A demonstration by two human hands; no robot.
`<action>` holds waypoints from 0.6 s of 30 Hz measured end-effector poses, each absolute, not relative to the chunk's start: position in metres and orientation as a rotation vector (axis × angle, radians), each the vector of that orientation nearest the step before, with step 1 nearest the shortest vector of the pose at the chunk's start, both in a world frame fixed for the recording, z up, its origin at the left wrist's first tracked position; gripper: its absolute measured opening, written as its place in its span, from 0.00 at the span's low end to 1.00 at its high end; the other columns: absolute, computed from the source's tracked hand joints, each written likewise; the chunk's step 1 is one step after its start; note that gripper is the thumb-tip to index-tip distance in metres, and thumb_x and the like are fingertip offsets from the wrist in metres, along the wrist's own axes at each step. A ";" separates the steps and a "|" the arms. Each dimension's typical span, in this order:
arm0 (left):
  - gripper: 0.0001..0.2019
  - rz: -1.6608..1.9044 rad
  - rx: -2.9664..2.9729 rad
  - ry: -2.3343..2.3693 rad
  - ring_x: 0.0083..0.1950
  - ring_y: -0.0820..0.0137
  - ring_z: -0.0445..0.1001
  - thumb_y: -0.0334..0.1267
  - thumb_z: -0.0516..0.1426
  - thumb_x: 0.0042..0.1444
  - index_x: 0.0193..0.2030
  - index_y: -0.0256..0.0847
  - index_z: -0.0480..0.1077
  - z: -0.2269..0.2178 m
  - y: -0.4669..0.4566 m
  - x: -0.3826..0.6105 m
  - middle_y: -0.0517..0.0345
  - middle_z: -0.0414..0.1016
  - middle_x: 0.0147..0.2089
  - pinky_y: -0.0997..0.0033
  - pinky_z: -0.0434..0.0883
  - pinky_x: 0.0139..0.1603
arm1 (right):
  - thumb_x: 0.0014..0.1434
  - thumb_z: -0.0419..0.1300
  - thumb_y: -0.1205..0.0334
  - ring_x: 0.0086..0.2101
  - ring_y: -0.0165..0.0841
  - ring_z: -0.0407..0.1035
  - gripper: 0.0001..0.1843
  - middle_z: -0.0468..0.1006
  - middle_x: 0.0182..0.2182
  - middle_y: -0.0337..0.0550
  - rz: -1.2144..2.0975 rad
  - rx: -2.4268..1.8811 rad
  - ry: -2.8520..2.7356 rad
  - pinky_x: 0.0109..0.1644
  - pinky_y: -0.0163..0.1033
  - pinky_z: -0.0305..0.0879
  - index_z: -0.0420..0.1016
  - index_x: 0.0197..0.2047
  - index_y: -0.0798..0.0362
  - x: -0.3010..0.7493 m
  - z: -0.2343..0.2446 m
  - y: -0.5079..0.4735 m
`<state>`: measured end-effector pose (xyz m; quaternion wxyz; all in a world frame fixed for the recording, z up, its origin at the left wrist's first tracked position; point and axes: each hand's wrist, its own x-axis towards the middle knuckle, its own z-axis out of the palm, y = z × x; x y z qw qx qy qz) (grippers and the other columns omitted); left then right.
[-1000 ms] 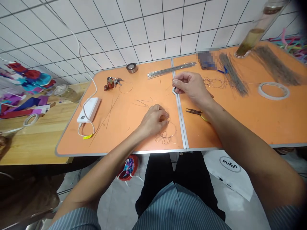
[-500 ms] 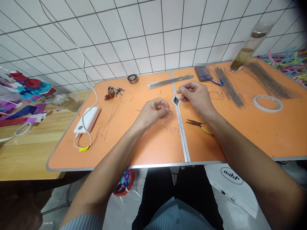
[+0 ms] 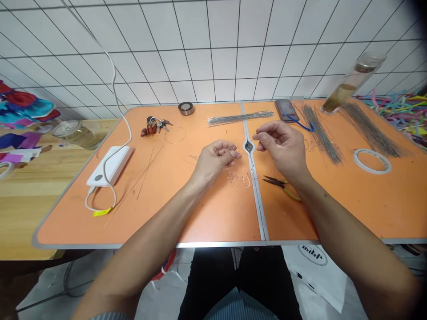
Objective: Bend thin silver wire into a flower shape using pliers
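Note:
My left hand is lifted a little above the orange table, its fingers pinched on the top of a bent wire shape whose loops hang down to the tabletop. To its right, my right hand has thumb and fingers pinched together near the table's centre seam; a very thin wire seems to run down from them, but I cannot be sure. Small pliers with yellow handles lie just below my right wrist.
A bundle of straight wires lies behind the hands, with darker wire bundles and a tape ring at the right. A phone, a glass bottle, a tape roll, keys and a white power bank are also on the table.
My left hand lifted the wire shape off the table near the front edge and brought it up toward the middle. My right hand stayed pinched and shifted slightly right. The camera view tilted.

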<state>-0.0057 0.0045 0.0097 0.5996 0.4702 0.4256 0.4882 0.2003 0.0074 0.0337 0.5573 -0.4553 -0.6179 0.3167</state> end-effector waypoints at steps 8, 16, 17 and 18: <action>0.06 1.201 1.046 0.949 0.30 0.75 0.79 0.34 0.71 0.57 0.40 0.36 0.82 0.006 0.009 -0.011 0.52 0.87 0.38 0.74 0.75 0.34 | 0.66 0.75 0.50 0.33 0.34 0.78 0.11 0.85 0.36 0.40 0.668 -0.970 -1.540 0.41 0.44 0.80 0.83 0.42 0.47 0.187 0.023 -0.001; 0.08 1.167 1.065 0.941 0.32 0.74 0.80 0.33 0.71 0.56 0.42 0.37 0.81 0.011 0.006 -0.012 0.51 0.88 0.38 0.73 0.76 0.37 | 0.64 0.76 0.45 0.33 0.34 0.79 0.15 0.85 0.36 0.40 0.672 -0.964 -1.555 0.40 0.44 0.79 0.84 0.41 0.47 0.185 0.017 0.001; 0.08 1.164 1.070 0.944 0.32 0.74 0.80 0.32 0.71 0.56 0.42 0.37 0.81 0.012 0.005 -0.011 0.51 0.88 0.38 0.73 0.76 0.36 | 0.64 0.76 0.45 0.33 0.34 0.79 0.15 0.85 0.36 0.40 0.672 -0.966 -1.552 0.40 0.44 0.79 0.84 0.41 0.47 0.185 0.017 0.001; 0.08 1.161 1.078 0.946 0.32 0.74 0.81 0.32 0.70 0.56 0.42 0.37 0.81 0.013 0.005 -0.011 0.51 0.88 0.38 0.74 0.76 0.36 | 0.64 0.76 0.45 0.33 0.34 0.79 0.15 0.85 0.36 0.40 0.671 -0.967 -1.550 0.40 0.44 0.79 0.84 0.41 0.47 0.185 0.017 0.001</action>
